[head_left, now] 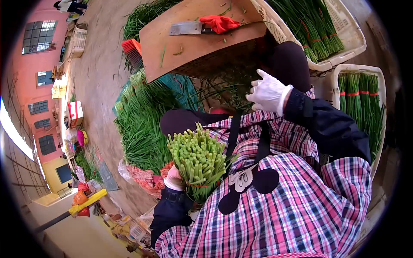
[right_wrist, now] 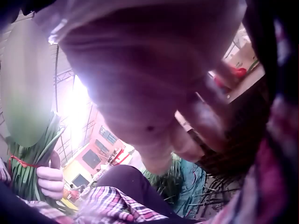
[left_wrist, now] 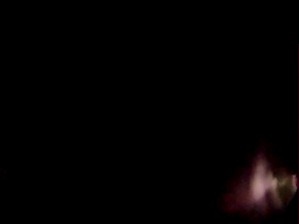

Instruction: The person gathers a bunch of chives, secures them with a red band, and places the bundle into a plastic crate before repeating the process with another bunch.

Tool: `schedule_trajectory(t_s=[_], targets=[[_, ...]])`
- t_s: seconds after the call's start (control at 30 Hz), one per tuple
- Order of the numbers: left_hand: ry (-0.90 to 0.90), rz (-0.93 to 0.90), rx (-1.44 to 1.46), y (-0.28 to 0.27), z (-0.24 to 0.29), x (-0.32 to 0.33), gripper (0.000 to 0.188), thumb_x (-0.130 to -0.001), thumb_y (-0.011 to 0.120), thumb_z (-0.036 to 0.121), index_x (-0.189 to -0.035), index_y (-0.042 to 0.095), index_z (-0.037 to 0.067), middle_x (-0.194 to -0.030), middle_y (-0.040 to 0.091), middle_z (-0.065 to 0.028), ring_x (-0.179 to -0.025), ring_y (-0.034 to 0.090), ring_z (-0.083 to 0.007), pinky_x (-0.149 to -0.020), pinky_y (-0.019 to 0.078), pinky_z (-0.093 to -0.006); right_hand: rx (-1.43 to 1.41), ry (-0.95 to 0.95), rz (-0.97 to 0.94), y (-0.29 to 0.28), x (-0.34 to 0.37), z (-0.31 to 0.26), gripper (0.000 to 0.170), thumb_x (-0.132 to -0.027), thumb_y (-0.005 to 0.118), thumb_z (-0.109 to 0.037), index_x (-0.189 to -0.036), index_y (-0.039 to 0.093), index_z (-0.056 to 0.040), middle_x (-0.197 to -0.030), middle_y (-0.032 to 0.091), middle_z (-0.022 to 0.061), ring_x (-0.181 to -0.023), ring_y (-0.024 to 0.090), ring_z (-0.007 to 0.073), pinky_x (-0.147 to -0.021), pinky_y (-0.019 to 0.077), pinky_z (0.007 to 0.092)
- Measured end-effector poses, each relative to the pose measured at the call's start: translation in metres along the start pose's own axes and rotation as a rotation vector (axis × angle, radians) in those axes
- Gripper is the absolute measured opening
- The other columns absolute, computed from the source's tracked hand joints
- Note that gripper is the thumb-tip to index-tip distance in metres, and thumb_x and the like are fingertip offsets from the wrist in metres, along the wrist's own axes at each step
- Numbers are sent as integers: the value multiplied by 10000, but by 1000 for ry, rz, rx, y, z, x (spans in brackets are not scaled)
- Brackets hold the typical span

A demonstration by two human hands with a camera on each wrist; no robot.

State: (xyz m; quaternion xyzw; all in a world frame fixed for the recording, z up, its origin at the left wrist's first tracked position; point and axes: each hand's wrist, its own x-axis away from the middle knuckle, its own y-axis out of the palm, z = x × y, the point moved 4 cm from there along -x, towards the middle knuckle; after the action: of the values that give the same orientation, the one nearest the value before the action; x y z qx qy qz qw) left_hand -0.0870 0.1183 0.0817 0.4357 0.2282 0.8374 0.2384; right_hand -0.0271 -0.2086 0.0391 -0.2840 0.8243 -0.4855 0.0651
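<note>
The left hand (head_left: 174, 178) grips a thick bundle of green stalks (head_left: 198, 161), cut ends up, against the plaid apron. In the right wrist view, gloved fingers (right_wrist: 50, 179) curl round this bundle (right_wrist: 28, 163), near a red band (right_wrist: 21, 162). The gloved right hand (head_left: 269, 92) is raised over the lap by the right knee, holding nothing, its fingers spread and partly bent; it looms large and blurred in the right wrist view (right_wrist: 135, 84). Almost all of the left wrist view is dark.
A board (head_left: 185, 51) ahead bears a cleaver (head_left: 186, 28) and a red cloth (head_left: 219, 24). Loose greens (head_left: 144, 124) lie in a heap at the left. Crates (head_left: 359, 41) (head_left: 378, 72) of banded bundles stand at the right. A red brush (head_left: 132, 50) is beside the board.
</note>
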Motion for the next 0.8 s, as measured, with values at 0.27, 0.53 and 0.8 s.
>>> schedule_trajectory(t_s=[0.27,0.53,0.8], targets=[[73,-12,74,-3,15,-27,864,-771,759,472,-1430,410,37,-1399,505,-152,-1253,517,-306,-1094,381,-497,-305,-412,412,-17,-10,-50,555,-916,531,-469,-1368,504,-148,-1268,600,104,-1210,540,317,-1036,373,511],[356,116,-43,-1,96,-45,865,-795,627,650,-1373,458,28,-1225,598,-198,-1082,611,-291,-939,512,-452,-1749,-65,120,32,-31,-48,825,-864,708,-195,-1536,234,-133,-1518,357,126,-1396,330,238,-1090,335,359],[766,-165,-236,124,234,-33,689,-866,644,463,-1381,471,38,-1326,568,-119,-1182,560,-261,-1020,439,-403,-1993,-564,166,-97,-82,-139,1007,-768,781,-151,-1544,144,-76,-1530,316,95,-1370,351,209,-1117,317,358]])
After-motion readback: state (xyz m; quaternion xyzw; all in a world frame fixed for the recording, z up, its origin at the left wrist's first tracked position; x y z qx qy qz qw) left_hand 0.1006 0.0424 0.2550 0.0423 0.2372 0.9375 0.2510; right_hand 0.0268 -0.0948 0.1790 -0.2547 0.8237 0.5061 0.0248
